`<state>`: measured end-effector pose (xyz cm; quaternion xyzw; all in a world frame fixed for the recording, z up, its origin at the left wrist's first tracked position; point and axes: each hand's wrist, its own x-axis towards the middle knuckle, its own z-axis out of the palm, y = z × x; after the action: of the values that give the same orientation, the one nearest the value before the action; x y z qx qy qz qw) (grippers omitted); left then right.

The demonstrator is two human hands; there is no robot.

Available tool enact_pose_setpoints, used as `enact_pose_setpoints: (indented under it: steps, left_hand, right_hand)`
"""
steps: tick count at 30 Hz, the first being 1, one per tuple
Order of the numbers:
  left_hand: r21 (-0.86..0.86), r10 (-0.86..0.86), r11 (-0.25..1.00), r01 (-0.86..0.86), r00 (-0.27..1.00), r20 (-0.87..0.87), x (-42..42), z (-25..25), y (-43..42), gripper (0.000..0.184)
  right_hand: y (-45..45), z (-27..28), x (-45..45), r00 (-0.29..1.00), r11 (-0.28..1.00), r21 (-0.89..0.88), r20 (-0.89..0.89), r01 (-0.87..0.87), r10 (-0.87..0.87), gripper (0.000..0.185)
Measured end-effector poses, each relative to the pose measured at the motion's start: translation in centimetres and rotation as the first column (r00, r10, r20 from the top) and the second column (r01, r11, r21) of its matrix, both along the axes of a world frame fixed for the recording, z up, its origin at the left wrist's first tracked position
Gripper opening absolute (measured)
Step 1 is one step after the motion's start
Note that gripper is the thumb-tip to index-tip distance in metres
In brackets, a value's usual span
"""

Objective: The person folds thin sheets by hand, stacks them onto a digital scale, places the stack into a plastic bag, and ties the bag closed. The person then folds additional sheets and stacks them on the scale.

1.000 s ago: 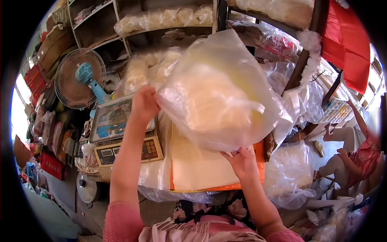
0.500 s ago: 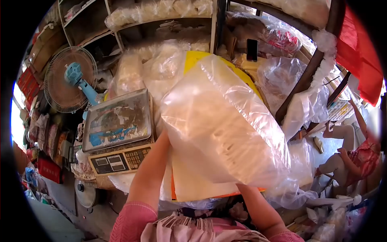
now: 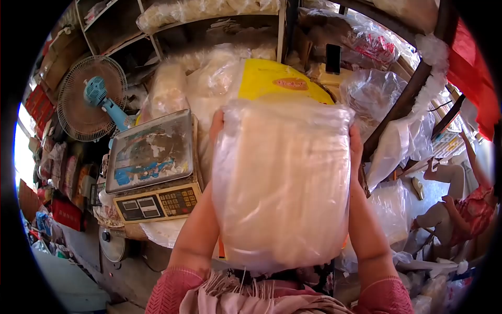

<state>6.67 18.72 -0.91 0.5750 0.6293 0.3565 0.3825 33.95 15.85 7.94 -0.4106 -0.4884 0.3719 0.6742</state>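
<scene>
A clear plastic bag [image 3: 282,183] packed with flat, cream-coloured sheets is held up before my chest, above the work table. What the sheets are I cannot tell. My left hand [image 3: 216,125] grips the bag's upper left edge, most of its fingers hidden behind the plastic. On the opposite side my right hand [image 3: 356,146] clasps the upper right edge, its fingers also partly out of sight. Beyond the bag lies a yellow printed sack [image 3: 282,78]. Just left of my left forearm stands a digital scale [image 3: 154,152] with a worn metal pan.
A blue fan [image 3: 94,97] stands at the left. Filled plastic bags [image 3: 170,89] lie behind the scale, under shelves. A phone [image 3: 332,58] rests at the back right. A dark slanted post [image 3: 402,110] rises on the right; past it sits another person [image 3: 470,209].
The bag has swung from a slanted position to an upright one facing me. My right hand has come up from beneath it to its right edge, and my left hand has moved higher.
</scene>
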Motion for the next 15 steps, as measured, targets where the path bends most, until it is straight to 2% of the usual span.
enact_pose_setpoints:
  steps: [3,4,5,7,8,10,12,13,15]
  left_hand:
    - [0.008,0.003,1.000,-0.003,1.000,0.019,0.4,-0.6,-0.8,0.018]
    - [0.009,0.004,1.000,-0.004,0.999,0.037,0.5,-0.8,-1.0,0.018]
    - [0.019,-0.001,1.000,0.000,0.998,0.058,0.6,-0.6,-1.2,0.018]
    - [0.049,-0.010,0.999,0.003,0.990,0.138,1.0,-0.3,-1.5,0.018]
    - [0.074,-0.025,0.997,0.009,0.977,0.212,1.2,0.2,-1.6,0.018]
    - [0.162,-0.091,0.987,0.022,0.898,0.429,1.2,2.4,-2.4,0.018]
    - [0.322,-0.249,0.945,0.054,0.756,0.605,0.9,6.6,-3.5,0.017]
    - [0.415,-0.357,0.906,0.078,0.668,0.654,0.7,9.1,-4.3,0.017]
    - [0.612,-0.586,0.780,0.131,0.496,0.641,-0.2,14.5,-5.9,0.017]
  right_hand:
    - [2.7,-7.2,1.3,0.986,0.955,-0.296,0.166,0.027,0.023,0.011]
    - [2.9,-9.4,0.8,0.944,0.998,-0.024,0.326,0.057,-0.046,0.013]
    - [1.9,-6.9,-0.9,0.988,0.992,-0.126,0.147,-0.023,0.042,0.015]
    - [-1.0,-1.6,-2.9,0.958,0.930,-0.290,-0.238,-0.227,0.160,0.018]
    - [-1.7,-0.7,-2.7,0.908,0.911,-0.233,-0.334,-0.340,0.254,0.019]
    - [-3.8,2.8,-2.8,0.882,0.950,-0.111,-0.416,-0.290,0.221,0.018]
    - [-5.2,5.7,-1.8,0.837,0.942,0.105,-0.435,-0.320,0.333,0.015]
    - [-5.7,7.3,-1.3,0.812,0.913,0.216,-0.418,-0.348,0.408,0.014]
    - [-6.9,10.3,-0.3,0.752,0.810,0.409,-0.342,-0.421,0.564,0.014]
